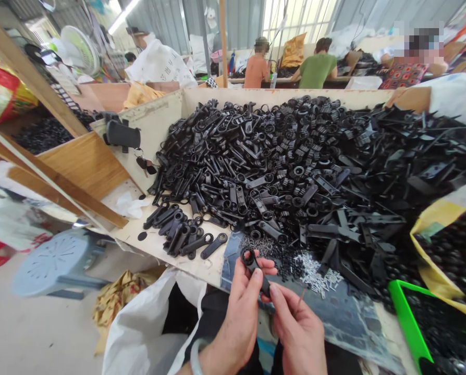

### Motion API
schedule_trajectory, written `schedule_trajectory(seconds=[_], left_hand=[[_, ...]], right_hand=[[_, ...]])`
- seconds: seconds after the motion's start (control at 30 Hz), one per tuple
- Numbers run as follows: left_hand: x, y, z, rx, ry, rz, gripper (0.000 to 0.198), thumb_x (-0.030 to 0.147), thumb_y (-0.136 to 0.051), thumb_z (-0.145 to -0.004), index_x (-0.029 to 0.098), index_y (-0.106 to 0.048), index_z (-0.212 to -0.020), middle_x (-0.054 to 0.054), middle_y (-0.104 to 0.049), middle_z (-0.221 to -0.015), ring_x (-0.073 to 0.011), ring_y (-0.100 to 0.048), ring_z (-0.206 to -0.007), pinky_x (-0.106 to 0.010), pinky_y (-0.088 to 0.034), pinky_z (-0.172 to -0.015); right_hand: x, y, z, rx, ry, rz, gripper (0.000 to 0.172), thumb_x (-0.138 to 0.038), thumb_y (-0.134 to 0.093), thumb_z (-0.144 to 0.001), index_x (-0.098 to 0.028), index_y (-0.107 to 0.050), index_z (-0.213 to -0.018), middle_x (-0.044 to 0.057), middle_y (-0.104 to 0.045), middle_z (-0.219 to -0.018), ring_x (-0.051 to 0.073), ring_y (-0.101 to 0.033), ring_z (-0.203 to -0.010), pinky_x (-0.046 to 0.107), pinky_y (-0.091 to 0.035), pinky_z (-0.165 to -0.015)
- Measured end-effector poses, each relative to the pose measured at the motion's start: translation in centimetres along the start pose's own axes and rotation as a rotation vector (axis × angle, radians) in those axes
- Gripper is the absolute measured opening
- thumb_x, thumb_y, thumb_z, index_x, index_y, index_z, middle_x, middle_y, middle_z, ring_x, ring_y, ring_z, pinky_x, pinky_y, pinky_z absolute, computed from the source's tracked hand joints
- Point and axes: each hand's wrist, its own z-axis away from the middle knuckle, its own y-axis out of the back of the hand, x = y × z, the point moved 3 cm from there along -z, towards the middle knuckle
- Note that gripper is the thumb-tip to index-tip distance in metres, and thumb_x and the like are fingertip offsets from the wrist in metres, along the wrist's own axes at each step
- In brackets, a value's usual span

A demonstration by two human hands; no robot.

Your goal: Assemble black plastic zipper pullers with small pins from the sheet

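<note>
My left hand (238, 302) is closed around a black plastic part (252, 263) with a round ring at its upper end and a narrow flat body. At the part's lower end, the thumb and fingers of my right hand (297, 325) are pinched together on it. Both hands are above the front edge of the bench, over a blue cloth (334, 317). Just beyond my fingers lie small silver pins (317, 273), tiny black pieces (290, 263) and grey screw-like bits (256, 242). A group of similar black arms (178, 229) lies to the left.
A large heap of black plastic parts (256, 156) fills the bench inside wooden walls. At right stand a green tray (407, 317) and a yellow-edged sack (432, 219). A white sack (135, 333) and a blue stool (57, 260) are at lower left. Several people sit at the back.
</note>
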Motion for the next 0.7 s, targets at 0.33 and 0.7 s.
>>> schedule_trajectory(seconds=[0.33, 0.7], left_hand=[[-0.8, 0.2, -0.3, 0.023, -0.081, -0.068, 0.039, 0.055, -0.070, -0.090, 0.023, -0.068, -0.112, -0.007, -0.070, -0.117, -0.0192, -0.062, -0.106, -0.028, -0.050, -0.089], [1.0, 1.5, -0.3, -0.083, -0.052, -0.223, 0.044, 0.057, -0.064, -0.093, 0.019, -0.065, -0.116, -0.005, -0.067, -0.095, -0.0158, -0.063, -0.081, -0.024, -0.054, -0.064]], right_hand=[[-0.5, -1.0, -0.1, -0.031, 0.056, -0.028, 0.045, -0.053, -0.092, -0.067, -0.016, -0.083, -0.091, 0.005, -0.072, -0.070, 0.016, -0.063, -0.060, 0.022, -0.048, -0.048], [-3.2, 0.6, -0.7, -0.212, 0.324, 0.490, 0.041, -0.058, -0.075, -0.084, -0.019, -0.077, -0.096, 0.006, -0.074, -0.076, 0.018, -0.065, -0.062, 0.027, -0.054, -0.060]])
